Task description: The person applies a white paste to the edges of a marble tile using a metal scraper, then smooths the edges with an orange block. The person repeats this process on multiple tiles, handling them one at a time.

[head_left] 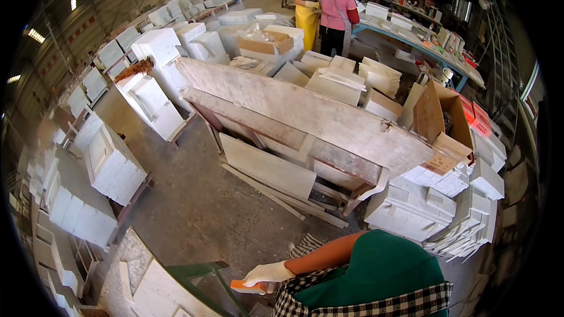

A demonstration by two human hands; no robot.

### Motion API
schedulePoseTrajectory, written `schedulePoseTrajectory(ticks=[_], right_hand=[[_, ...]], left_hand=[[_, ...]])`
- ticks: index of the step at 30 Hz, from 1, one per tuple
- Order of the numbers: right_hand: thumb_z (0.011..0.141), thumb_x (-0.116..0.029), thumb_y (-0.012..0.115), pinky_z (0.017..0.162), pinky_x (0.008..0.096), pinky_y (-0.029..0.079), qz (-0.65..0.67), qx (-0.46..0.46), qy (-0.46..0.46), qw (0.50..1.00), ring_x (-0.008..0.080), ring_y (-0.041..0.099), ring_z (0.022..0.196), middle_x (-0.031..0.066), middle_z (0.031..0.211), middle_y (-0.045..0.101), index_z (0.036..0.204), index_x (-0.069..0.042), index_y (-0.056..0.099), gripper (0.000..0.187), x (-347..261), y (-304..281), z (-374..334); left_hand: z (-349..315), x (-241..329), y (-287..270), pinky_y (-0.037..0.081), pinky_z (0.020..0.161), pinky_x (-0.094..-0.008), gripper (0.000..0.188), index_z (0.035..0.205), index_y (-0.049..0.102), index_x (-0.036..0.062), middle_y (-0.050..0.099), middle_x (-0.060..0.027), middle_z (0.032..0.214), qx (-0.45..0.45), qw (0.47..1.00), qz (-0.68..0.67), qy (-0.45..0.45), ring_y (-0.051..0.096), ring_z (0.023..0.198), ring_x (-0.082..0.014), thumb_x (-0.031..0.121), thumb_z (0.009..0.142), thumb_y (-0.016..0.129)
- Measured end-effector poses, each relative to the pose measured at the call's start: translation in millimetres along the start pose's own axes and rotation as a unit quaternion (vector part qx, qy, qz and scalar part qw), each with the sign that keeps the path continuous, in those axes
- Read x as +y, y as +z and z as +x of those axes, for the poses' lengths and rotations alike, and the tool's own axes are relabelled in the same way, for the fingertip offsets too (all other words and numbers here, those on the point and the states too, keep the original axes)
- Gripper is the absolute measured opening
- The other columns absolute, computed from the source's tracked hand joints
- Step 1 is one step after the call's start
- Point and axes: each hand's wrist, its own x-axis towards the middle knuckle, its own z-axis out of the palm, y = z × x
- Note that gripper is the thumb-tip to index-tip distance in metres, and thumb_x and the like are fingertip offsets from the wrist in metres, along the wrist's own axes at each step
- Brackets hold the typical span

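My right hand, in a white work glove, is low in the picture at the end of a bare forearm and green sleeve. Its fingers are closed around a flat, small orange block; the exact kind cannot be made out. The hand is held in front of my black-and-white checked apron, beside a green metal frame. To its left, a pale slab lies on a work table, with a narrow white strip near the edge. My left hand is out of the picture.
A long wooden bench stands ahead, boards leaning under it. White stone stacks line the left; more stacks and an open cardboard box are on the right. Two people or more stand beyond, by a blue table.
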Motion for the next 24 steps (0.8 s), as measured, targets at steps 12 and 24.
schedulePoseTrajectory(ticks=[12,24], right_hand=[[0.1,-0.045,0.059,0.05,0.026,0.036,-0.019,-0.062,0.008,0.998,0.0104,0.045,0.056,0.0027,0.078,0.055,0.11,-0.005,0.062,0.041,4,-3,5],[0.1,-0.041,0.058,0.05,0.0259,0.034,-0.025,-0.099,0.035,0.994,0.01,0.043,0.055,0.0028,0.077,0.055,0.105,-0.004,0.062,0.037,11,-1,9]], left_hand=[[5,-11,-6,0.053,0.079,-0.0443,0.023,0.097,0.063,-0.0047,0.065,-0.017,0.091,0.015,1.0,0.0,-0.01,0.062,0.086,-0.0286,0.017,0.098,0.055],[-4,-39,-43,0.052,0.079,-0.0447,0.024,0.093,0.064,-0.0041,0.065,-0.0167,0.088,0.069,0.997,0.013,-0.014,0.062,0.084,-0.0287,0.017,0.098,0.053]])
